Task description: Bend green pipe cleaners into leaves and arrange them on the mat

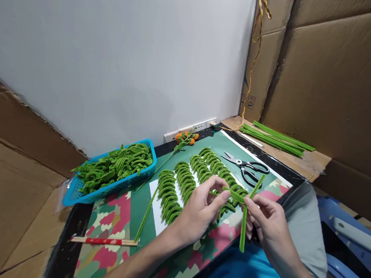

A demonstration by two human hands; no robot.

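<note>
Between my two hands, over the front right of the table, are green pipe cleaners (243, 228) that cross each other. My left hand (209, 199) pinches one end of a green strip with thumb and forefinger. Close to the crossing, my right hand (265, 218) grips the stems; one points up to the right and another hangs down. Behind my hands, curved green pipe cleaner pieces (185, 182) lie in several neat columns on white paper (158, 220). Scissors (245, 164) with black handles rest just beyond my right hand, blades pointing away to the left.
A blue basket (112, 192) heaped with green leaf-like pieces stands at the back left. Chopsticks (103, 241) in a red wrapper lie front left. An orange flower stem (187, 139) rests near the wall sockets. Straight green pipe cleaners (275, 138) lie right, beside cardboard walls (338, 80).
</note>
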